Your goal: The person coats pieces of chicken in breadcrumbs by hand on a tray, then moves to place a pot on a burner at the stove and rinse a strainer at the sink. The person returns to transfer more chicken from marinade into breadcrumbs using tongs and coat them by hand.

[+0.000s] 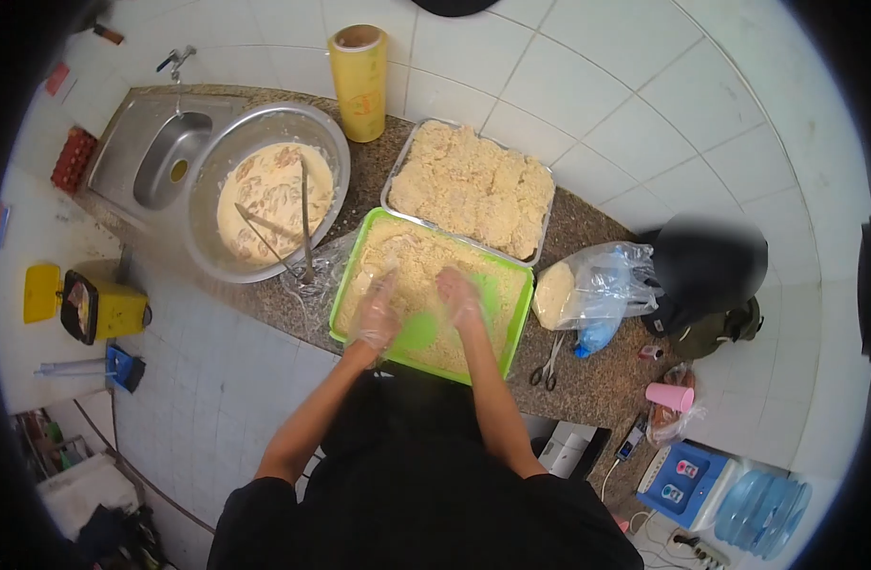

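A green tray (523, 323) holds a layer of pale breadcrumbs (445, 356), with bare green bottom showing in patches. My left hand (377, 309), in a clear plastic glove, rests in the crumbs on the tray's left side, its fingers extended beside a crumb-covered piece (367, 277). On the other side, my right hand (461, 296), also gloved, reaches into the crumbs; blur and crumbs hide whether its fingers hold anything. Touching the tray's far edge is a metal tray (547, 223) filled with breaded pieces (469, 185).
Left of the trays stands a large metal bowl (200, 237) of creamy batter and pieces, with tongs (306, 228) leaning inside. A yellow wrap roll (359, 85) stands behind. Rightward are a plastic bag (602, 285), scissors (547, 370) and a pink cup (670, 396). The sink (174, 157) is far left.
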`<move>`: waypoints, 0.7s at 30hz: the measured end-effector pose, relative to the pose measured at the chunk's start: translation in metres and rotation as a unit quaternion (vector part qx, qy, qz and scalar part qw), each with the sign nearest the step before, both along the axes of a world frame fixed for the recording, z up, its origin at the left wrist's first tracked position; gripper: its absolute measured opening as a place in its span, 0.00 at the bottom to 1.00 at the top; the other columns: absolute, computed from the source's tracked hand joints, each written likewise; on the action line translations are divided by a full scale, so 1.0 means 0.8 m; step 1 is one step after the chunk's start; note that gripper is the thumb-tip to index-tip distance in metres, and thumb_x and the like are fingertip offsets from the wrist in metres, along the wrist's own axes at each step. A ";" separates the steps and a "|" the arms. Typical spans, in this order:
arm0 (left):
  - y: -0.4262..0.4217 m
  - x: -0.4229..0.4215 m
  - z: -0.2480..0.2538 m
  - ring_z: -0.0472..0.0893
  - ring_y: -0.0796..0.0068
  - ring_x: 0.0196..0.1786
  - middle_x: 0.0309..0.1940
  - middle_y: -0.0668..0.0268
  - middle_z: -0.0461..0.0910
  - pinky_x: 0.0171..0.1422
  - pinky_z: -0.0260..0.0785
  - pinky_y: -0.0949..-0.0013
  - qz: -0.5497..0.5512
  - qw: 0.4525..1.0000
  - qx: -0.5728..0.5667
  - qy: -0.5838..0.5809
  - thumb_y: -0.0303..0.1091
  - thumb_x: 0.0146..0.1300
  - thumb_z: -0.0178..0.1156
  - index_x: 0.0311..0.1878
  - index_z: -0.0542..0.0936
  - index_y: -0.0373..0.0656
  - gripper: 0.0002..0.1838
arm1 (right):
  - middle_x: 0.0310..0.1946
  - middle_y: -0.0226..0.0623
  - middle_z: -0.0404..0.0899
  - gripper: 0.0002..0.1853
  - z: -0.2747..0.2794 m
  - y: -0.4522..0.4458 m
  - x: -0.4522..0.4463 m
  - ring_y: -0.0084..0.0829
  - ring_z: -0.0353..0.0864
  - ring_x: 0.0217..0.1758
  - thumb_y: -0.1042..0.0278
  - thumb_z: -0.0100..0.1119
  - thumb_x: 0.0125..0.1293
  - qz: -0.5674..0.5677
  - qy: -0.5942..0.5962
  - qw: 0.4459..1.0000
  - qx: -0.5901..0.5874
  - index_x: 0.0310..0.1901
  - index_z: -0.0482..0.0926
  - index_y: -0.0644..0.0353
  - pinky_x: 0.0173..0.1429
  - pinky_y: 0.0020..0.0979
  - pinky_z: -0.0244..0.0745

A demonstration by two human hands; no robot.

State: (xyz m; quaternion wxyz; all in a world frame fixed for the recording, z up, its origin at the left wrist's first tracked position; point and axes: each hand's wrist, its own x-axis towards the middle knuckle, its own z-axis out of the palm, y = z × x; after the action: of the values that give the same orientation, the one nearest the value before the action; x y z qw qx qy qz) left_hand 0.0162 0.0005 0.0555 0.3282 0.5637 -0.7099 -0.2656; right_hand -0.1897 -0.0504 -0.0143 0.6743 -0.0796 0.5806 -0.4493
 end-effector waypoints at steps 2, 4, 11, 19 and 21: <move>0.008 0.015 0.011 0.78 0.39 0.63 0.61 0.41 0.78 0.67 0.73 0.51 0.017 0.999 0.037 0.020 0.28 0.63 0.63 0.72 0.73 0.41 0.31 | 0.65 0.43 0.80 0.29 0.049 -0.007 0.022 0.42 0.71 0.73 0.52 0.58 0.74 0.075 -0.028 0.997 -0.003 0.69 0.75 0.63 0.79 0.38 0.59; 0.018 0.022 0.017 0.79 0.41 0.61 0.60 0.43 0.79 0.65 0.74 0.52 0.034 0.997 0.064 0.030 0.29 0.64 0.63 0.70 0.76 0.42 0.29 | 0.65 0.44 0.79 0.33 0.054 -0.014 0.041 0.43 0.70 0.73 0.50 0.65 0.69 0.152 0.011 0.988 -0.023 0.68 0.75 0.64 0.79 0.39 0.58; 0.039 0.044 0.007 0.82 0.46 0.55 0.55 0.48 0.81 0.60 0.75 0.50 -0.045 0.994 0.031 -0.091 0.30 0.66 0.59 0.67 0.76 0.43 0.25 | 0.54 0.47 0.82 0.33 -0.010 0.000 0.042 0.36 0.78 0.58 0.50 0.77 0.59 0.116 0.255 0.960 -0.015 0.53 0.82 0.74 0.65 0.41 0.70; 0.031 -0.020 -0.071 0.78 0.45 0.65 0.64 0.44 0.76 0.67 0.73 0.51 -0.144 0.964 0.085 -0.205 0.31 0.70 0.53 0.77 0.63 0.37 0.32 | 0.33 0.45 0.86 0.29 0.054 0.009 -0.046 0.34 0.84 0.35 0.46 0.76 0.58 0.270 0.446 0.851 -0.052 0.38 0.85 0.74 0.42 0.44 0.77; 0.034 -0.040 -0.050 0.77 0.45 0.66 0.63 0.43 0.76 0.70 0.70 0.50 -0.112 0.967 0.178 -0.147 0.32 0.69 0.54 0.76 0.63 0.36 0.33 | 0.26 0.35 0.82 0.25 0.058 0.004 -0.022 0.27 0.80 0.31 0.49 0.76 0.57 0.230 0.473 0.847 -0.082 0.31 0.85 0.70 0.36 0.40 0.76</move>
State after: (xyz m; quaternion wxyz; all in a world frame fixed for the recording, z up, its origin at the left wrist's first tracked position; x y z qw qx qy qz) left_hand -0.0159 0.0278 0.0155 0.0829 0.5628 -0.7500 -0.3374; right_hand -0.2074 -0.0469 0.0324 0.3935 -0.4686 0.7552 -0.2349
